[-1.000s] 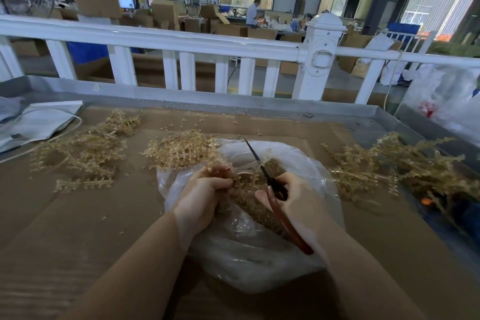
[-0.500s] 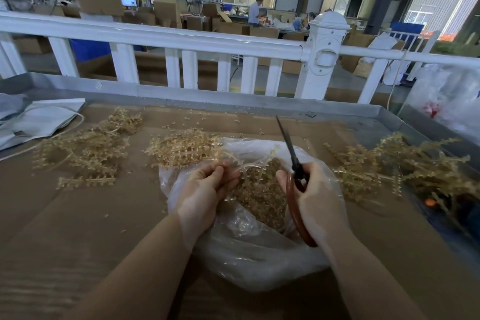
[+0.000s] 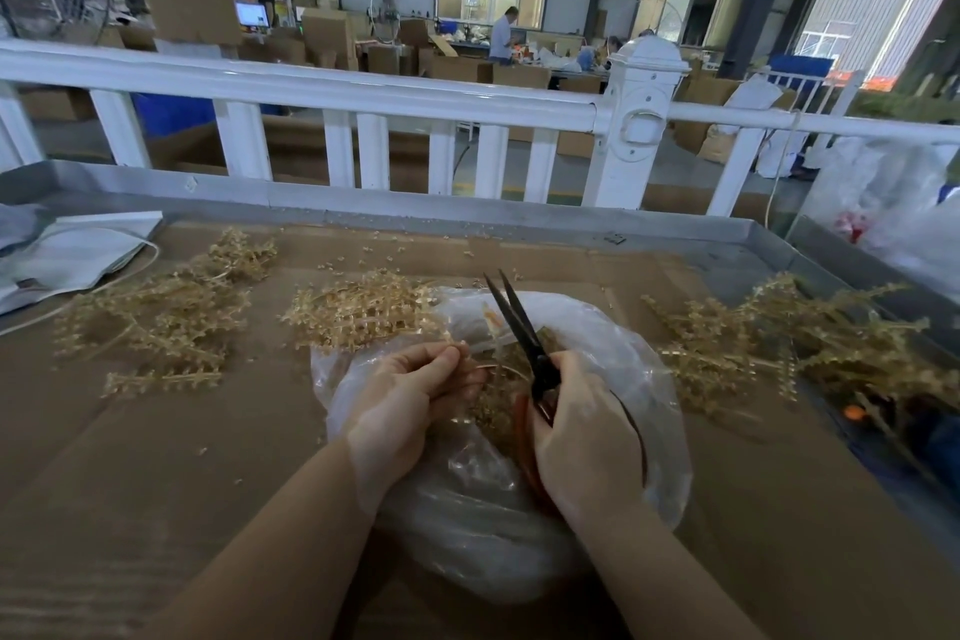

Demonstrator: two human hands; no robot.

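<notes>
A clear plastic bag (image 3: 613, 343) lies open on the cardboard-covered table (image 3: 156, 457), filled with small golden plastic sprig pieces (image 3: 493, 405). My left hand (image 3: 410, 395) pinches a thin golden sprig over the bag's mouth. My right hand (image 3: 582, 431) grips black scissors (image 3: 519, 327) with red-brown handles. Their blades point up and away, slightly parted, right beside the sprig.
Loose golden sprigs lie in piles at the left (image 3: 156, 322), at the middle behind the bag (image 3: 358, 307) and at the right (image 3: 779, 343). A white paper bag (image 3: 72, 250) sits far left. A metal table rim (image 3: 415, 205) and a white railing (image 3: 363, 94) stand behind.
My right hand has swung the scissors from pointing far away toward the left hand, with the blades now slightly parted. My left hand has closed on a sprig above the bag.
</notes>
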